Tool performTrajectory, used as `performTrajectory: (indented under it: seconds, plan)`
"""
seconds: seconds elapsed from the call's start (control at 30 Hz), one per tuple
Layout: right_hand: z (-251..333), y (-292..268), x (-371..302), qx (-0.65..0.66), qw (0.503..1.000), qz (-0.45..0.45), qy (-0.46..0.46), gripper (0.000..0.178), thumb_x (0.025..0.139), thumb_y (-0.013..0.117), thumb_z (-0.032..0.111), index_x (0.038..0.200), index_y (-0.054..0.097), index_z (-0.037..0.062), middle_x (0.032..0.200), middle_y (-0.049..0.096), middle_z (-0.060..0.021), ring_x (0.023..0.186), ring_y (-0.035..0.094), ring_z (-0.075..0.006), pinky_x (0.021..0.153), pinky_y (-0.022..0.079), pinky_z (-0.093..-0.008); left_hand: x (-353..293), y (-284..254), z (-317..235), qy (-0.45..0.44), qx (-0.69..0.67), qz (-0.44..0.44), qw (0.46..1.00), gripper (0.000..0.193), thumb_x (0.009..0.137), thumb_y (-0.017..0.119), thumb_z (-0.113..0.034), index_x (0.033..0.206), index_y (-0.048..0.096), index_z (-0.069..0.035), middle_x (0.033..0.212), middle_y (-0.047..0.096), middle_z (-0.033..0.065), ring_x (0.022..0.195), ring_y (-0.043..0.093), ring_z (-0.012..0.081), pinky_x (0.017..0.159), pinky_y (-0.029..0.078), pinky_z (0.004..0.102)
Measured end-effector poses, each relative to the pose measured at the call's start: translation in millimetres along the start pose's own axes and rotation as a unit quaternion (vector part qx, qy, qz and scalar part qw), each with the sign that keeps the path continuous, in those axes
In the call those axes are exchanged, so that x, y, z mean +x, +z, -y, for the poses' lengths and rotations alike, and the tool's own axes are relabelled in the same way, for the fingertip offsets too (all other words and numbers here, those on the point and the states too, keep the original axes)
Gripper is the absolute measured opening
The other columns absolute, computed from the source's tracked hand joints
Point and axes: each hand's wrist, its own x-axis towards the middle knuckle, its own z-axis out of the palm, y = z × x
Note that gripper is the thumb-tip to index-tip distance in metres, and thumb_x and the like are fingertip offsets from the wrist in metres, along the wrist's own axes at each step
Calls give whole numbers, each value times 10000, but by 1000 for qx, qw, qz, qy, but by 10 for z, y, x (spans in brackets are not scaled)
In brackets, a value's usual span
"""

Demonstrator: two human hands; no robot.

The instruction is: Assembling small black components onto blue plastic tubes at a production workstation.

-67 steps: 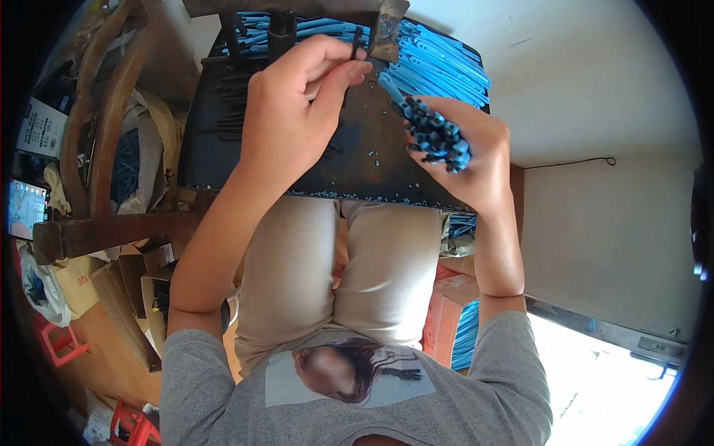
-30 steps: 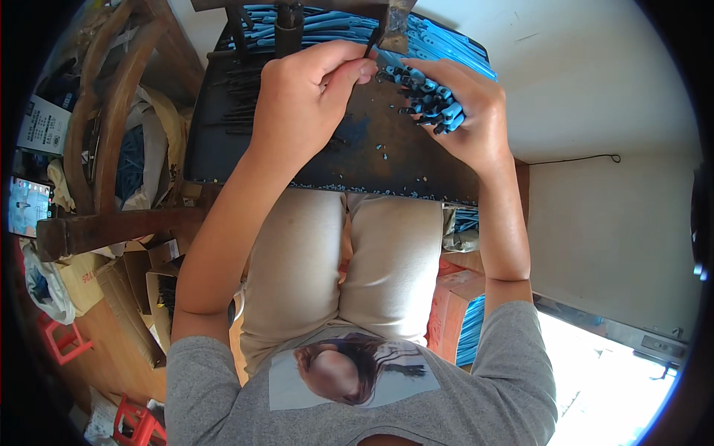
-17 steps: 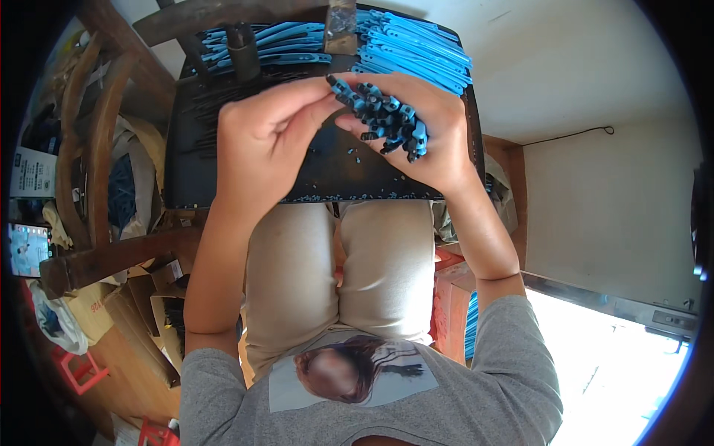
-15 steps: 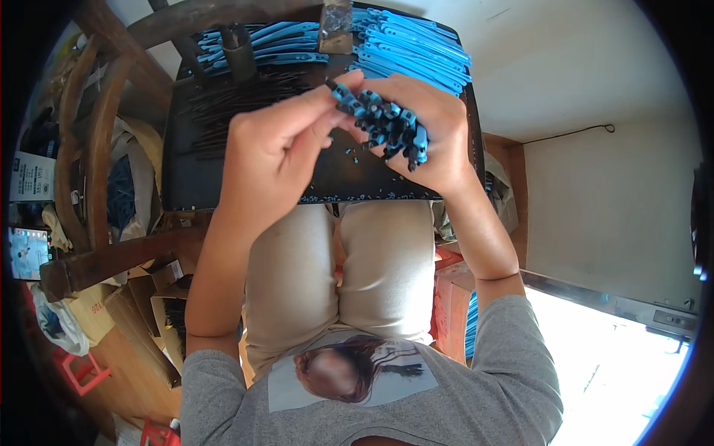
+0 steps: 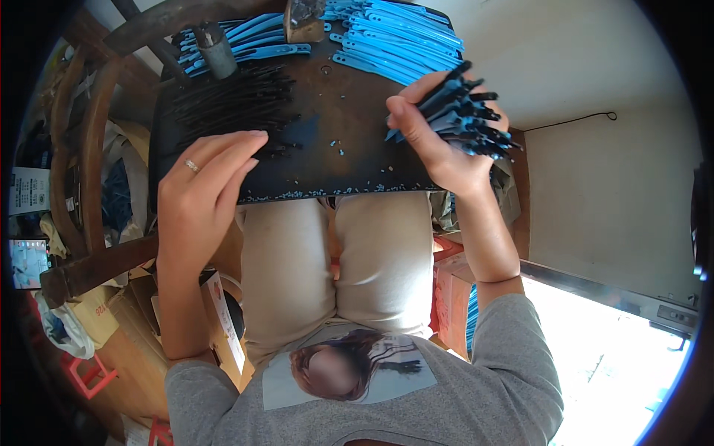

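Observation:
My right hand [image 5: 446,160], at the table's right side, is wrapped round a thick bundle of blue strips with black pieces at their ends [image 5: 465,115]. The black ends fan out toward the right. My left hand [image 5: 204,189] is by the near left part of the dark table [image 5: 349,167], fingers stretched out and thumb a little apart, with nothing visible in it. Just beyond its fingertips lies a spread of thin black strips [image 5: 234,104]. Flat blue strips with holes at their ends [image 5: 401,44] are piled at the far right, and a smaller blue pile [image 5: 260,50] lies far left.
A metal cylinder [image 5: 217,56] and a worn block [image 5: 305,21] stand at the table's far side. Small blue scraps [image 5: 336,146] dot the tabletop and its near edge. A wooden chair frame [image 5: 100,149] stands left; cardboard boxes [image 5: 223,320] sit below.
My hands have parted: the left moved left and down toward the black strips, the right carried the bundle rightward and turned it. The view has shifted slightly.

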Motion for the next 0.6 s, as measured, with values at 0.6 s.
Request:
performTrajectory:
  seconds: [0.6]
  plan:
    - [8, 73, -105, -319, 915, 244, -46, 636, 620, 849, 325, 1181, 621, 131, 1009, 620, -88, 975, 586, -304, 806, 498, -399, -17, -121, 170, -13, 66, 67, 995, 230, 776, 666, 26, 990, 679, -56, 888, 643, 77, 798, 636, 258, 669, 516, 338]
